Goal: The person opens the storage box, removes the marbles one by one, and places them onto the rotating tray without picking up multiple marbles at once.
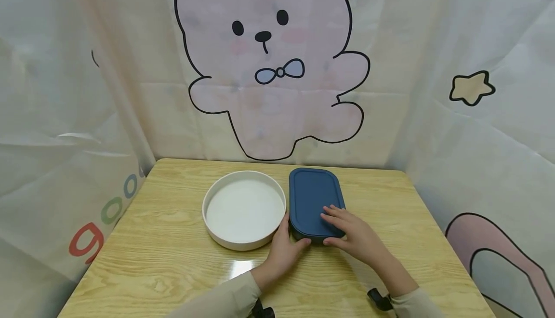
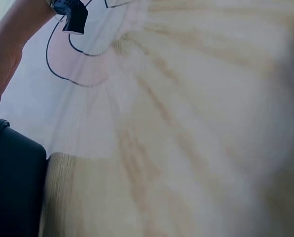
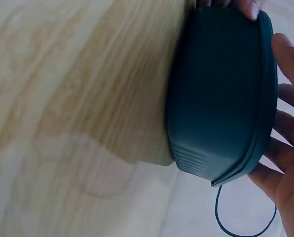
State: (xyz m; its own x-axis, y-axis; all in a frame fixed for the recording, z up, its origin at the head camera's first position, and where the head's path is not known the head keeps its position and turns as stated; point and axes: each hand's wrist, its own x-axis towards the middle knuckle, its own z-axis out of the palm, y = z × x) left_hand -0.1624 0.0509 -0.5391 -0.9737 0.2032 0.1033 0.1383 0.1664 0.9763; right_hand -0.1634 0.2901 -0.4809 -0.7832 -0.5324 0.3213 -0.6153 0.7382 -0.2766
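A dark blue rectangular lunch box (image 1: 314,202) with its lid on sits toward the back of the table. My left hand (image 1: 284,248) holds its near left corner, the thumb at the front wall and the fingers along the side facing the bowl. Spread over the near right part of the lid is my right hand (image 1: 353,236), fingers straight and its thumb by the front edge. From the right wrist, the box's dark wall (image 3: 216,94) shows with right-hand fingers (image 3: 280,153) along the lid's rim. The left wrist view catches just one end of the box (image 2: 18,182).
Just left of the box stands a shallow round white bowl (image 1: 244,207), with my left fingers in the narrow gap. The wood-grain table (image 1: 165,260) ends at a printed curtain (image 1: 269,130) behind, and more curtain hangs on both sides.
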